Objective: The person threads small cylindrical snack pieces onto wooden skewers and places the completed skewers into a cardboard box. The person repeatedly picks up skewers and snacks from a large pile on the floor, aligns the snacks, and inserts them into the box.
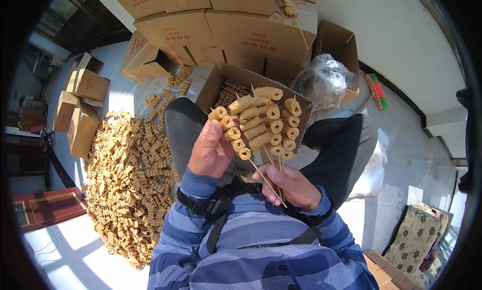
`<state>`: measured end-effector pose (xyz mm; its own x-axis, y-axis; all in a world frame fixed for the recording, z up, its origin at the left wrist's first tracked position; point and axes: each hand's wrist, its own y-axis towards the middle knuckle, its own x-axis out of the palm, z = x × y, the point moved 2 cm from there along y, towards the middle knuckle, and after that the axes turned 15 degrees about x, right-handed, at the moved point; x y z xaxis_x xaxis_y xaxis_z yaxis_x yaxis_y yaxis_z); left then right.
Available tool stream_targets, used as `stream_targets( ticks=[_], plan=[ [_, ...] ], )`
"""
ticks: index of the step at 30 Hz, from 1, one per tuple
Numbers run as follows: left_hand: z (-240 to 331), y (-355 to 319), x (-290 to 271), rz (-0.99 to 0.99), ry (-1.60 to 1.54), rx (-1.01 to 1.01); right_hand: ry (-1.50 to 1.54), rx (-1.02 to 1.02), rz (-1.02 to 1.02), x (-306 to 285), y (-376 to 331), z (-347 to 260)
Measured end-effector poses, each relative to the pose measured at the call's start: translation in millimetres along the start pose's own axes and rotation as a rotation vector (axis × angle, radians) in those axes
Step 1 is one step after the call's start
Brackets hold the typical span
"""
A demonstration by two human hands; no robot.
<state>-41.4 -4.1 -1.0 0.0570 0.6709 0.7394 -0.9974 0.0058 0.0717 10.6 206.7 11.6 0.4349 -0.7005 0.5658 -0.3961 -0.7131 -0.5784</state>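
Observation:
Several skewers of rolled, tan tofu-skin-like pieces (261, 126) fan out in front of me, each with short hollow rolls threaded on a thin wooden stick. My right hand (290, 183) pinches the bare lower ends of the sticks together. At the left side of the fan, my left hand (212, 148) has its thumb and fingers against the rolls of the leftmost skewer (231, 134). Behind the fan, between my knees, stands an open cardboard box (208, 89) with rows of the same skewers in it; the held bunch hides part of its inside.
A large heap of skewers (128, 189) covers the floor at left. Closed cartons (175, 33) are stacked ahead, with a few skewers (290, 8) on top. Clear plastic (324, 76) hangs over an open carton at right, near a red-and-green brush (376, 91).

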Motion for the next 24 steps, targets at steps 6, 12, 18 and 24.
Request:
stream_targets(
  ticks=[6, 12, 18, 24],
  plan=[
    [0, -4, 9, -0.006, 0.013, 0.072, -0.151, -0.026, 0.215, 5, 7, -4],
    [-10, -8, 22, 0.073, -0.100, 0.013, -0.217, -0.025, 0.110, 14, 6, -3],
    [-11, -9, 25, 0.124, -0.237, -0.005, -0.088, 0.003, 0.045, 11, 5, -4],
    [-2, -4, 26, 0.097, -0.322, -0.065, -0.095, 0.023, 0.041, 10, 8, -6]
  ],
)
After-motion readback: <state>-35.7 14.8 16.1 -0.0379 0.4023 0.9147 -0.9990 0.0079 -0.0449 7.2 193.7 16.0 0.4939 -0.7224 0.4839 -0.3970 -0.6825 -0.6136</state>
